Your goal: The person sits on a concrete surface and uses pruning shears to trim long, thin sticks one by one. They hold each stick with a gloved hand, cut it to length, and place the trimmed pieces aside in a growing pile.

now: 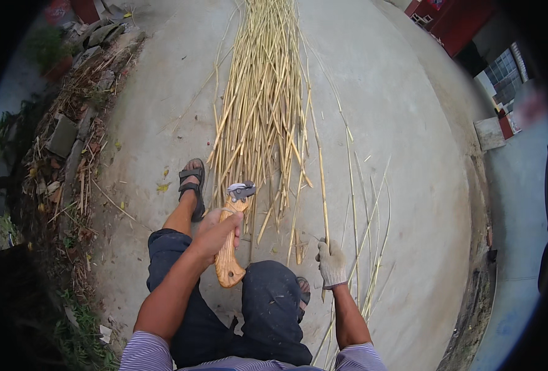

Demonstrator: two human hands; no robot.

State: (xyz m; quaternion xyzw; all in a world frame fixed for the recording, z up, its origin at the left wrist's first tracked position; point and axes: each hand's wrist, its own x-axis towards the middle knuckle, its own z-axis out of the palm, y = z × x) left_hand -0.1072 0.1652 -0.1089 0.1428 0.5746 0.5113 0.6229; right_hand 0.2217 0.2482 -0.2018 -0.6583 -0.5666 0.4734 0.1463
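Gripped a curved, wooden-handled metal tool [227,264] by its wood, likely for safety, in the curled bare left hand [216,234]; held a thin yellow stalk [323,185] low down, likely for control, in the closed white-gloved right hand [332,264], beside heaped straw-coloured stalks [261,99].

No readable lettering, numbers, labels or signs

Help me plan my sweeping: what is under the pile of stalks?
Grey ground shows around the pile of stalks and between its near ends; what lies under its middle is covered.
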